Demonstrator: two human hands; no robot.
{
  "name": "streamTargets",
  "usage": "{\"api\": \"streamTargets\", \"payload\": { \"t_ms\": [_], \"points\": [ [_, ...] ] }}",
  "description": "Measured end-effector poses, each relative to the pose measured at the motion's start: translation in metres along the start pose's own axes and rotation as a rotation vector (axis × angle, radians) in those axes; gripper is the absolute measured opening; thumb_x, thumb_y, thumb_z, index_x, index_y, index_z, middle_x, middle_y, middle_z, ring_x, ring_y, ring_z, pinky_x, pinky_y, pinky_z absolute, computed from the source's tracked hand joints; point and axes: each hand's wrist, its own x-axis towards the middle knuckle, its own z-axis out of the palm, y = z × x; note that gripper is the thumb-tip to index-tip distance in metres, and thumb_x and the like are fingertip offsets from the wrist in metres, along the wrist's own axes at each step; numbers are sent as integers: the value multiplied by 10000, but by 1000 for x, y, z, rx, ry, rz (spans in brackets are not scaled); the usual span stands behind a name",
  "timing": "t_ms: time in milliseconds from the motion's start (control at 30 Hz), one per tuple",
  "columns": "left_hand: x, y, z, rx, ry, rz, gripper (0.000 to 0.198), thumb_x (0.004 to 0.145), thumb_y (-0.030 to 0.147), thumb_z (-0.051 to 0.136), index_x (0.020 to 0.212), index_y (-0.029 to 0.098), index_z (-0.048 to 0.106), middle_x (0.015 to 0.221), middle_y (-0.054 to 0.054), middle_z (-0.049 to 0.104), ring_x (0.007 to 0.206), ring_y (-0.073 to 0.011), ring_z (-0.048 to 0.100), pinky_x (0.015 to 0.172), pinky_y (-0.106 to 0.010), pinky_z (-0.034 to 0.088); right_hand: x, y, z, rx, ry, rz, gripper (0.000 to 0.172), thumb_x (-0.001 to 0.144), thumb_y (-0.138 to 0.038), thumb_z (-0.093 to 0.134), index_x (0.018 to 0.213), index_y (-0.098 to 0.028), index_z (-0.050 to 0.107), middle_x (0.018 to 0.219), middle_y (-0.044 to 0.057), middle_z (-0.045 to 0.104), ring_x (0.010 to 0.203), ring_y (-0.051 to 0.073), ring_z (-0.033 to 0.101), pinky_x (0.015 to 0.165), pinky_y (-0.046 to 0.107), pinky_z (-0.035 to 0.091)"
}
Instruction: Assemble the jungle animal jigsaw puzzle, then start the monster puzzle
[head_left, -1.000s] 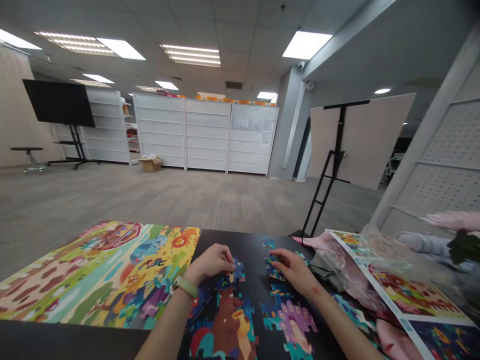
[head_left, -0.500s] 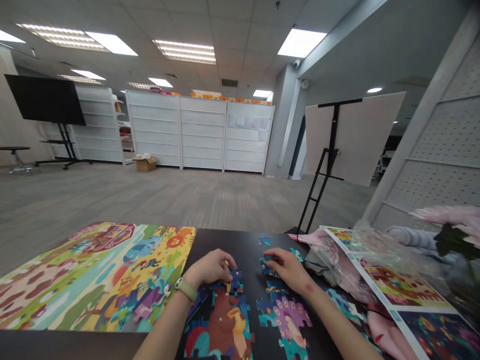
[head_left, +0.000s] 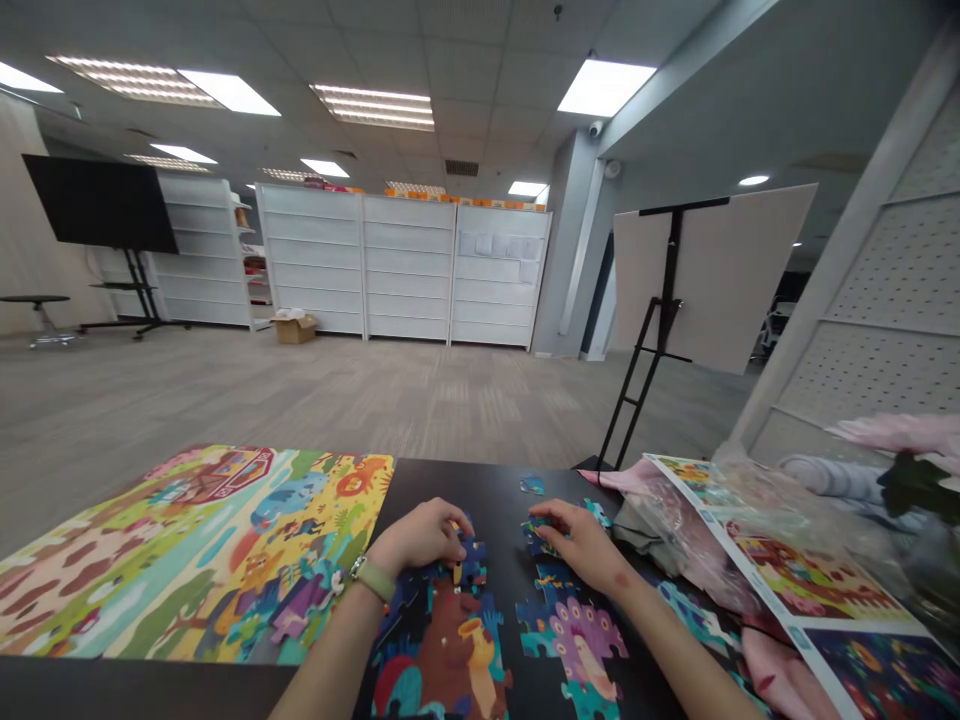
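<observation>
My left hand, with a pale green watch on its wrist, has its fingers curled down on a dark blue puzzle piece. That piece lies at the top of a joined puzzle section showing a brown bear. To the right, my right hand pinches another dark blue puzzle piece on the table; its fingertips partly cover it. Below it lies a joined section with a purple, many-eyed figure. One loose blue piece rests farther back.
A finished-looking animal picture sheet covers the left of the black table, with loose pieces heaped on it. At right lie more pieces, pink cloth, clear plastic and a printed picture sheet. An easel stands behind.
The whole view has shifted very slightly. Both hands stay at the same pieces, with hardly any finger movement.
</observation>
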Motion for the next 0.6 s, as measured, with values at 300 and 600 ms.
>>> {"api": "streamTargets", "payload": {
  "t_ms": [300, 600],
  "points": [
    [-1, 4, -1, 0, 83, 27, 238, 988, 337, 661, 1133, 148, 658, 1044, -41, 700, 856, -179, 698, 775, -364, 603, 0, -2, 0, 0, -3, 6, 251, 878, -313, 590, 1065, -235, 737, 972, 40, 756, 801, 205, 657, 765, 334, 503],
    [-2, 10, -12, 64, 286, 24, 252, 999, 353, 640, 1148, 152, 660, 1053, -43, 702, 891, -193, 697, 816, -391, 592, -1, -2, 0, 11, 5, 16, 257, 874, -308, 595, 1068, -229, 744, 970, 42, 753, 813, 209, 661, 773, 338, 499]
  ]
}}
